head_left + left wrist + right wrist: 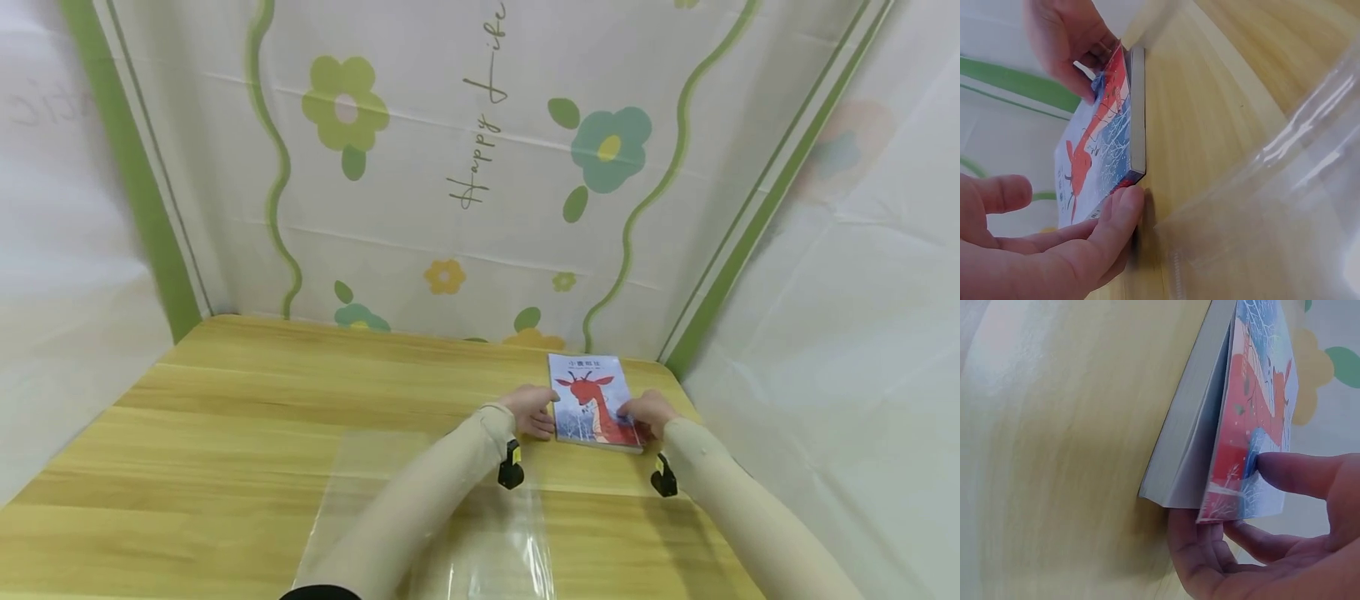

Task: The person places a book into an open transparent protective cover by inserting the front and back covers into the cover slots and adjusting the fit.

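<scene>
A paperback book (592,396) with a red deer on its blue-white front cover lies face up at the right back of the table. My right hand (651,410) pinches the cover near its lower right corner, the thumb on top and fingers beneath. In the right wrist view, the front cover (1235,444) stands slightly apart from the pages (1188,425) at that corner. On the book's left, my left hand (531,410) touches the spine edge with extended fingers. Its thumb (1007,192) is raised off the book in the left wrist view.
A transparent plastic sheet (360,475) lies flat on the wooden table (187,467), partly under the left forearm. Behind the table hangs a white curtain (420,208) with printed flowers. Another white curtain (847,333) stands close along the right side.
</scene>
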Demonstrator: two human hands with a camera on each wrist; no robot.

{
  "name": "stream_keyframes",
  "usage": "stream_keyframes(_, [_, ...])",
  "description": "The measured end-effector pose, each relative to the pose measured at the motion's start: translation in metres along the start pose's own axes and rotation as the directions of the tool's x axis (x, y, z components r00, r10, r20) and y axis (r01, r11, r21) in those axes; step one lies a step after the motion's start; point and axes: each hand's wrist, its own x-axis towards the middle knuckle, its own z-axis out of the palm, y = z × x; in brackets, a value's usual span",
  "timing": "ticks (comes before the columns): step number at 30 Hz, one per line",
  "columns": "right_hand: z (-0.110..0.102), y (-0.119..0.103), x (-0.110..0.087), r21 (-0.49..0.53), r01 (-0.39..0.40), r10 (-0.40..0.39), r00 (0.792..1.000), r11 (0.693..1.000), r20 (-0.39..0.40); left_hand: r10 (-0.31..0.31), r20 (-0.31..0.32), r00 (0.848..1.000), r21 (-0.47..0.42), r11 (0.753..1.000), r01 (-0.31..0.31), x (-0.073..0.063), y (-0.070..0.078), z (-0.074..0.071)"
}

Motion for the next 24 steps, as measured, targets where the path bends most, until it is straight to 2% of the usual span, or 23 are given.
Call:
stream_keyframes(7, [0.001, -0.002, 0.002, -0.016, -0.016, 0.016, 1.0, 1.0, -0.016, 0.007, -0.006, 1.0, -0.009, 1.0, -0.007, -0.003, 0.0, -0.001])
stream_keyframes(13, [0.0, -0.001, 0.007, 0.056, -0.077, 0.077, 0.997, 0.995, -0.01, 0.008, -0.015, 1.0, -0.022, 1.0, -0.008, -0.002, -0.002, -0.002])
stream_keyframes(17, [-0.001, 0.003, 0.006, 0.115, -0.12, 0.122, 0.992, 0.986, -0.011, -0.027, -0.016, 1.0, -0.051, 0.998, 0.026, 0.005, -0.003, -0.002])
stream_keyframes(24, [0.001, 0.001, 0.007, 0.108, -0.145, 0.149, 0.989, 0.983, -0.025, -0.054, -0.032, 0.998, -0.086, 0.995, 0.051, 0.007, -0.002, -0.004])
